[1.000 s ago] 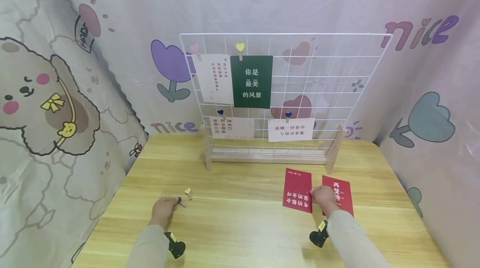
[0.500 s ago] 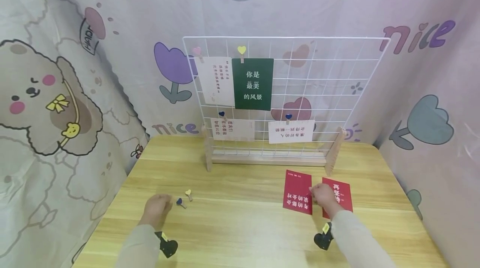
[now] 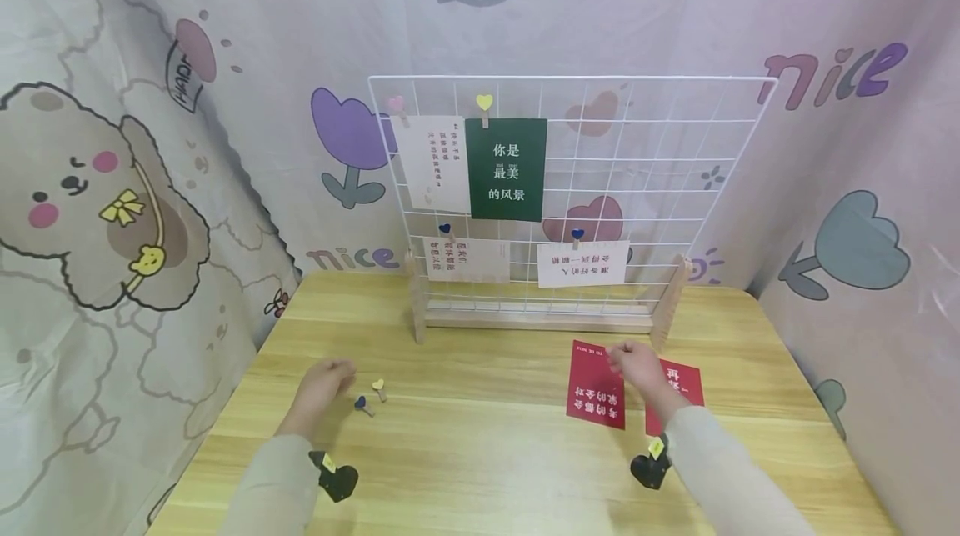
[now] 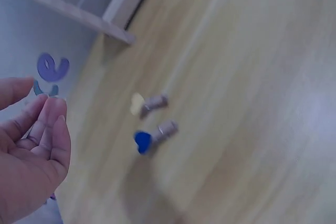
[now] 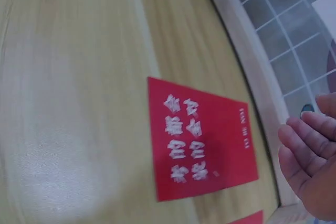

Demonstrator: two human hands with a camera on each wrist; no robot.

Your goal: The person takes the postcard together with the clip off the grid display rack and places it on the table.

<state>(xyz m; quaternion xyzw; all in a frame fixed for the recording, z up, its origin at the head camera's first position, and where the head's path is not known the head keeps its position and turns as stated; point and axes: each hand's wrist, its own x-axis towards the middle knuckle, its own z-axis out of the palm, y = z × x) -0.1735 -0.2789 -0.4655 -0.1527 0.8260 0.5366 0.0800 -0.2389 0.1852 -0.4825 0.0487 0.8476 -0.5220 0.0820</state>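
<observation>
My left hand [image 3: 321,390] hovers left of two wooden clips with heart heads, one with a yellow heart [image 3: 378,387] and one with a dark blue heart [image 3: 362,403]. In the left wrist view its fingers [image 4: 59,140] curl loosely, with the thumb apart and nothing held. My right hand [image 3: 636,363] is over the upper right corner of a red card [image 3: 592,386] with white characters. Its fingers [image 5: 302,145] are relaxed and hold nothing in the right wrist view. Partly hidden under the right forearm lies a second red card [image 3: 693,383].
Behind the cards stands a white wire grid [image 3: 660,157] on a wooden base [image 3: 536,321]. Heart clips hold a green card [image 3: 506,207] and several white cards, one a horizontal white card [image 3: 583,265], on it. A printed curtain [image 3: 675,2] surrounds the wooden table [image 3: 465,436].
My left hand has let go of the blue heart clip, drawn back left, then moved up slightly. My right hand has lifted from between the red cards and moved up toward the grid.
</observation>
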